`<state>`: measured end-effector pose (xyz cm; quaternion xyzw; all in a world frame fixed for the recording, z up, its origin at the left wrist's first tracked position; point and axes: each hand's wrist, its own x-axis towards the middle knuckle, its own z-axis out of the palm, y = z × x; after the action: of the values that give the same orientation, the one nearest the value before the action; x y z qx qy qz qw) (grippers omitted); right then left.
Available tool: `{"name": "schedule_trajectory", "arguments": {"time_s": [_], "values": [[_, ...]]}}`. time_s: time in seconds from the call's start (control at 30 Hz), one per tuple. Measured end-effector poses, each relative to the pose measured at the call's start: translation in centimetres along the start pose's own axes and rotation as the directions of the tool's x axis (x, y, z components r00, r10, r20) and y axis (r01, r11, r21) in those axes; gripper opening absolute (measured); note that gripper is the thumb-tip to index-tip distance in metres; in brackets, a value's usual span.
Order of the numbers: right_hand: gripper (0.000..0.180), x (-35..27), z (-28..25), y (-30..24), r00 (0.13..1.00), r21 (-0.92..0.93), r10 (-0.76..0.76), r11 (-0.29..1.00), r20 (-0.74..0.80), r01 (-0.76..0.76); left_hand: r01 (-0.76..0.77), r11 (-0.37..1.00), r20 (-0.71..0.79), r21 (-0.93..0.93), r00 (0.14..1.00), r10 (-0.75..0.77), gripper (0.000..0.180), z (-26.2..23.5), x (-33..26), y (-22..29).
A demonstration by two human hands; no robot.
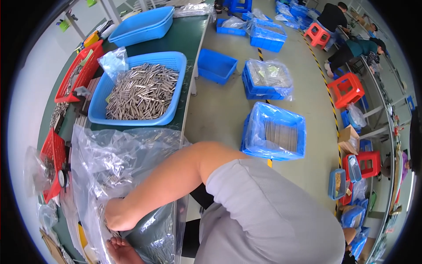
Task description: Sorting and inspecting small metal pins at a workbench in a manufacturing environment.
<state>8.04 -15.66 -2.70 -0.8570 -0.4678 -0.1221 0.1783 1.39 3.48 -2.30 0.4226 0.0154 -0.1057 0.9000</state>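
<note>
The bag (114,163), clear plastic and crumpled, lies on the near end of the desk (193,39) with its mouth toward the person, and thin metal pins (112,178) show through it in a loose jumble, so no common long axis can be read for them. The right hand (118,215) is pushed into the bag, its forearm coming in from the right; its fingers are buried in plastic and pins, so I cannot tell whether it is closed on anything. The left hand (123,251) rests at the lower edge just beneath, fingers curled against the bag, though whether they pinch the film is unclear. Judging by this, the work looks well short of finished: just beyond the bag a blue basket (173,61) is heaped with similar pins, most lying roughly along the basket's length toward the far end of the desk. Red trays (94,53) sit along the left edge. On the floor, to the right, stands a blue crate (272,154) lined with plastic and holding pins in neat parallel rows.
</note>
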Motion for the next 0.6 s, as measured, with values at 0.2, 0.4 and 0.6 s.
{"name": "schedule_trajectory", "arguments": {"time_s": [0.2, 0.4, 0.6], "values": [[0.013, -0.7, -1.3, 1.3, 0.981, 0.172, 0.145, 0.977, -0.126, -0.122, -0.031, 0.998, -0.009, -0.048, 0.999, 0.031, 0.017, 1.6, -0.5, 0.1], [0.01, -1.7, -2.9, 2.1, 0.997, 0.203, 0.066, 0.978, -0.043, -0.056, -0.148, 0.989, -0.157, 0.0, 0.977, 0.146, 0.021, 2.6, -0.1, -1.0], [0.013, -0.6, -3.6, 0.8, 0.993, 0.218, 0.114, 0.969, 0.013, -0.114, -0.183, 0.98, -0.163, 0.075, 0.968, 0.193, 0.018, 2.5, -0.9, -0.5]]}}
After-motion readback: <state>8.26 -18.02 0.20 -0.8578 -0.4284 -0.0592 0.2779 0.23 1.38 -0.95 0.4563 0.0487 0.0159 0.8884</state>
